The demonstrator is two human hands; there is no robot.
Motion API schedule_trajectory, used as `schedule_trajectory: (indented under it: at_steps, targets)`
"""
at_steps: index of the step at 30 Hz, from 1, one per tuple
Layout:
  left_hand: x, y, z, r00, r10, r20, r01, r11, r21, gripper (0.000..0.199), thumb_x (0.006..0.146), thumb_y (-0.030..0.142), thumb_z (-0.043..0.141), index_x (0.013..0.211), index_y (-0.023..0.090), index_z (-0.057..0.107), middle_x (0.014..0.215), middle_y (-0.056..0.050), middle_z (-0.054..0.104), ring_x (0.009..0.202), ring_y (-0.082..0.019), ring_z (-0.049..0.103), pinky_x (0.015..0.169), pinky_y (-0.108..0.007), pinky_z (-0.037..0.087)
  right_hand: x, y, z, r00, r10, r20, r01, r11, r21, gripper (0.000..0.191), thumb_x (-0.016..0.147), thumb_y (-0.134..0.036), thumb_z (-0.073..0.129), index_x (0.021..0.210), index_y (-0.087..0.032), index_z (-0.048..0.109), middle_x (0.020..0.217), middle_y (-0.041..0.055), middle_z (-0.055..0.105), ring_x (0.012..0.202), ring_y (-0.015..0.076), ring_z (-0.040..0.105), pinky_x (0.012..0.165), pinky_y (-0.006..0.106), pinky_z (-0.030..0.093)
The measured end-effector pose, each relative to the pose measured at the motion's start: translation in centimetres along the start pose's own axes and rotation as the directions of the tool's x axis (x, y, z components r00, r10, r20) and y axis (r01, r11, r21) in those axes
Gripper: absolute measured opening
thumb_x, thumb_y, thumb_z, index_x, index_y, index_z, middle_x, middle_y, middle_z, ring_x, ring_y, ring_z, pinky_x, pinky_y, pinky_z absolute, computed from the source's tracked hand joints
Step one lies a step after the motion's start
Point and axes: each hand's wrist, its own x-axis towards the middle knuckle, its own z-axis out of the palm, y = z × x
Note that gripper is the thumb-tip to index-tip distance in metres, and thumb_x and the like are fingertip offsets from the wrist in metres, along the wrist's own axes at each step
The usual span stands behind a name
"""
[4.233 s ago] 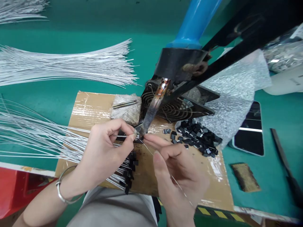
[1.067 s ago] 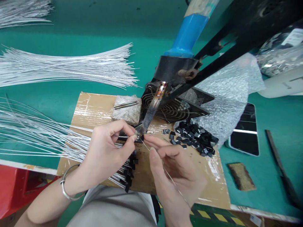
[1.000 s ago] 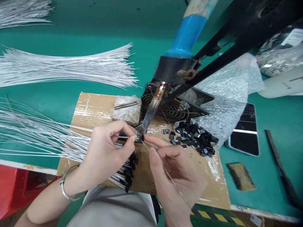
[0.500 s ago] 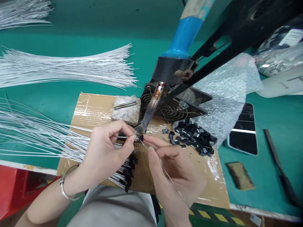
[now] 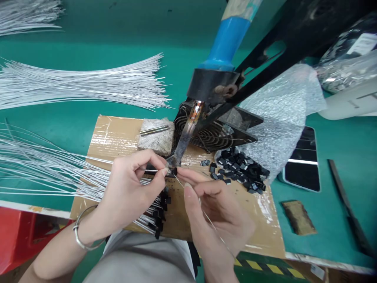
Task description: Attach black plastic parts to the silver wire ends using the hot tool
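My left hand [image 5: 132, 186] pinches the end of a white wire beside a small black piece [image 5: 174, 171]. A thin solder-like wire [image 5: 212, 223] runs through my right hand [image 5: 216, 212], held between thumb and fingers, its tip near that black piece. Just above my fingertips is the tip of a mounted soldering iron [image 5: 184, 141] with a blue handle. Below my left hand, black-tipped white wires [image 5: 157, 216] lie on the cardboard [image 5: 114, 127]. Loose black pieces [image 5: 243, 169] are heaped to the right.
A fan [image 5: 212, 135] stands behind the iron tip, beside a pale block [image 5: 156, 143]. Bundled white wires [image 5: 85, 86] lie at the back left. On the right are bubble wrap [image 5: 279, 106], a phone [image 5: 303, 157], a brown pad [image 5: 299, 217] and a dark tool [image 5: 347, 204].
The whole view has shifted slightly. Both hands keep nearly the same pose at the iron tip, with the same grips.
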Motion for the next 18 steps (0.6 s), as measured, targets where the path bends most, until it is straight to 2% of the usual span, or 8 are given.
schedule_trajectory:
  at_steps: [4,10,18]
  targets:
    - [0.02,-0.13,0.06,1.0,-0.019,0.005,0.019,1.0,0.015,0.009,0.084,0.015,0.065,0.076,0.019,0.069,0.085,-0.004,0.078,0.081,-0.02,0.073,0.061,-0.029,0.047,0.16,0.53,-0.23,0.998,-0.062,0.027,0.063,0.996,-0.062,0.018,0.093,-0.012,0.072,0.081,-0.022,0.063,0.112,0.0087,0.084,0.096,0.022,0.083,0.087,0.031,0.068]
    - [0.01,0.05,0.07,1.0,-0.01,0.008,0.01,1.0,0.024,0.01,0.084,0.016,0.064,0.076,0.019,0.068,0.085,-0.004,0.078,0.08,-0.02,0.073,0.061,-0.029,0.048,0.09,0.03,0.11,0.999,-0.015,-0.031,0.012,0.996,-0.089,0.019,0.093,-0.014,0.073,0.079,-0.023,0.063,0.109,0.0063,0.085,0.093,0.0203,0.083,0.084,0.03,0.067]
    - [-0.12,0.08,0.08,1.0,0.007,0.006,-0.007,1.0,0.027,0.01,0.084,0.016,0.063,0.075,0.02,0.068,0.083,-0.004,0.077,0.079,-0.02,0.073,0.06,-0.029,0.047,0.04,-0.23,0.14,0.999,-0.029,-0.028,0.026,0.995,-0.092,0.017,0.094,-0.017,0.073,0.08,-0.023,0.065,0.11,0.0072,0.085,0.094,0.0214,0.083,0.081,0.031,0.068]
